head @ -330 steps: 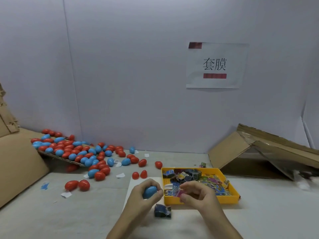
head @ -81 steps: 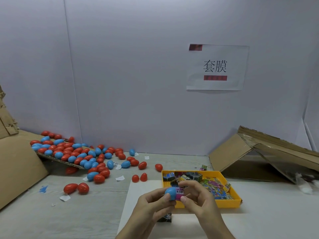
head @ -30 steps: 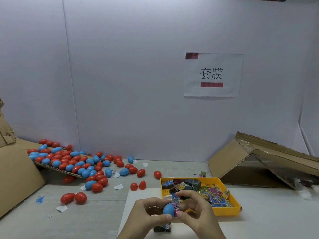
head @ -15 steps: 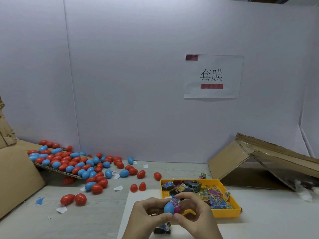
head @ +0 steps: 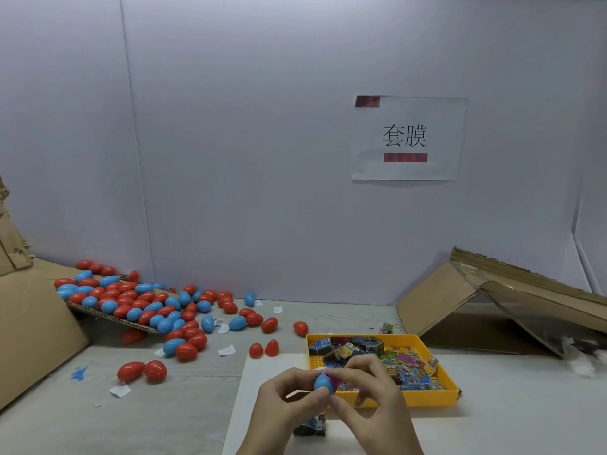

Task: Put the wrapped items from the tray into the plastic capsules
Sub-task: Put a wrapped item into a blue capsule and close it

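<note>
Left hand [head: 289, 394] and right hand [head: 368, 389] meet, both pinching one blue capsule half [head: 323, 383] with a pink wrapped item [head: 335, 379] protruding. The yellow tray [head: 427, 400] sits just behind them near the desk's front edge.

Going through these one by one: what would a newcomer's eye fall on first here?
First, the heap of red and blue capsules spilling off a cardboard sheet at the left. Then, front and centre, the left hand holds a blue capsule while the right hand pinches a pink wrapped item against it, before the yellow tray.
</note>
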Motion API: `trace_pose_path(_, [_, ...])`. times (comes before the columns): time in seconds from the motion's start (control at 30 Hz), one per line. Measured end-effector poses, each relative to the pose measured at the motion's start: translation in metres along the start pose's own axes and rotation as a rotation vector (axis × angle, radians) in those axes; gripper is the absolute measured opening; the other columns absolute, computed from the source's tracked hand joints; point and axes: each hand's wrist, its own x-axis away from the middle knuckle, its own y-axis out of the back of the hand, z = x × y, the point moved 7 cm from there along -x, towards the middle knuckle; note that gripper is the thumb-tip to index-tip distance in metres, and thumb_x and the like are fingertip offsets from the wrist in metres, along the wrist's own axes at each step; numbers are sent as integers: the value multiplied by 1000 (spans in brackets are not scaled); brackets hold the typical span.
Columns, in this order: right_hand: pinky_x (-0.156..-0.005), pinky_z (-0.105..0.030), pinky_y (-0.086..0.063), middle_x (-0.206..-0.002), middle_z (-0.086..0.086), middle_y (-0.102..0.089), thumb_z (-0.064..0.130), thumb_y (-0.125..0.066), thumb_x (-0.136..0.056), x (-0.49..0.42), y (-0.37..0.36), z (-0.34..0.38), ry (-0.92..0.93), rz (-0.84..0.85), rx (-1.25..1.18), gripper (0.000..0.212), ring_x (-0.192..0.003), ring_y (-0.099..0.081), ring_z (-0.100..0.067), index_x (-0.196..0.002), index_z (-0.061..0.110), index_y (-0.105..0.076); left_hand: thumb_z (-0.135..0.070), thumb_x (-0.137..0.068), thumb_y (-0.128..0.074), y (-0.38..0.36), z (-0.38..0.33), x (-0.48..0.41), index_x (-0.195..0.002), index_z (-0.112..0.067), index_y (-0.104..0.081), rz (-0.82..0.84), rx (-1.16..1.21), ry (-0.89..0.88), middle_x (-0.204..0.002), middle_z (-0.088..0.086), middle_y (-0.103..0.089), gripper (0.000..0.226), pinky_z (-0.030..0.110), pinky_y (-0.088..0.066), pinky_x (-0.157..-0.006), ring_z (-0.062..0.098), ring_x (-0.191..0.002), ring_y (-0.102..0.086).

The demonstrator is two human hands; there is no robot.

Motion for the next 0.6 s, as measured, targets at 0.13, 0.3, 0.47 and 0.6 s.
trace_pose_path(0.13, [-60,-18,-50,-99,6,-57,9,-85,-72,2,2,3,26,-43,-19,47,-87,-59,-7,-106,37,-70,-21,-61,-84,-4,6,0,-88,-12,-80,44,170,82,-93,12,-75,29,31,-59,-70,26,-89,-74])
trace_pose_path(0.3, [-59,-18,-53,-84,5,-65,14,-89,-66,5,6,2,21,-154,-15,43,-75,-65,-7,-95,32,-64,-11,-67,-82,-9,12,1,-88,-3,-79,125,353,183,-99,22,-73,23,32,-60,-66,34,-91,-74])
trace_pose_path(0.47, [-60,-14,-53,-93,21,-67,12,-88,-66,8,7,4,53,-200,-7,51,-73,-67,-3,-102,38,-62,-12,-67,-81,-11,8,2,-110,-6,-70,139,397,165,-98,20,-74,45,35,-61,-65,37,-92,-73])
trace_pose_path(0.6, [-63,-14,-53,-90,17,-69,6,-86,-68,7,9,9,134,-218,64,39,-78,-67,-2,-91,32,-69,-18,-67,-79,-15,4,4,-116,-14,-66,146,366,134,-101,15,-76,51,34,-60,-65,34,-92,-74])
